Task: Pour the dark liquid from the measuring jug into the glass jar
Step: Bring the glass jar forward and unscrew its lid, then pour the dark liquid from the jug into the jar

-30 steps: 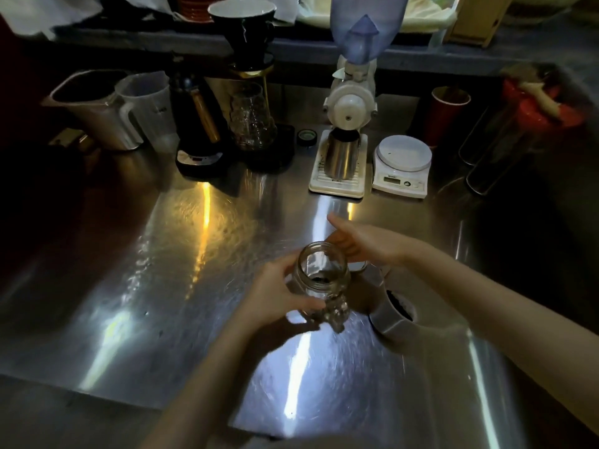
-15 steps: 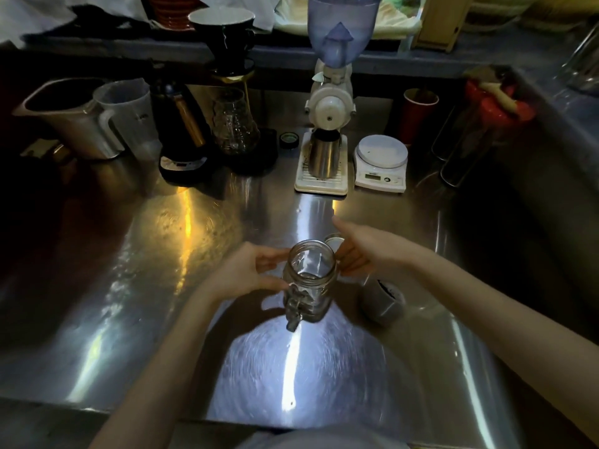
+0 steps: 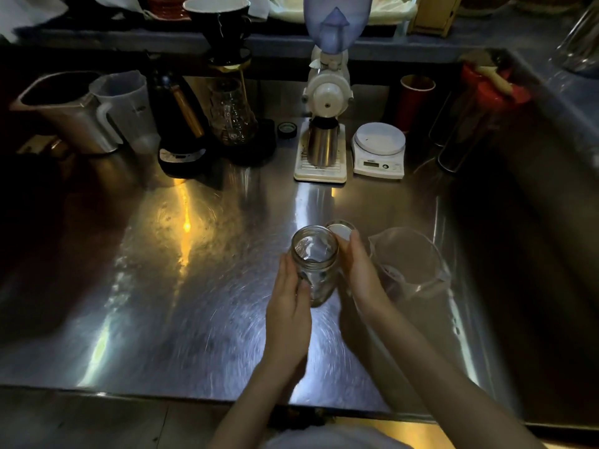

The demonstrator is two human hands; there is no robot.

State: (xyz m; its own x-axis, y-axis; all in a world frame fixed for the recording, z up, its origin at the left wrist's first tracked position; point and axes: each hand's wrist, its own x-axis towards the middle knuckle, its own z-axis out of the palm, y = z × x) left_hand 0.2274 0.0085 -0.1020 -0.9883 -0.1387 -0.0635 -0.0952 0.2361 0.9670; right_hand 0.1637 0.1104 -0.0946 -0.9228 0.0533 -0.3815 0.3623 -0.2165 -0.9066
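Note:
An open clear glass jar stands upright on the steel counter, empty as far as I can see. My left hand grips its left side. My right hand rests against its right side, fingers along the glass. Just behind the jar lies its round metal lid. To the right stands a clear plastic measuring jug with dark liquid low inside; neither hand touches it.
At the back stand a coffee grinder with a steel cup, a white scale, a red cup, a glass carafe, a kettle base, and two more jugs at left. A dark sink lies right.
The jar has been set upright and both hands now close on its sides. The view shifted so the measuring jug shows fully at the right.

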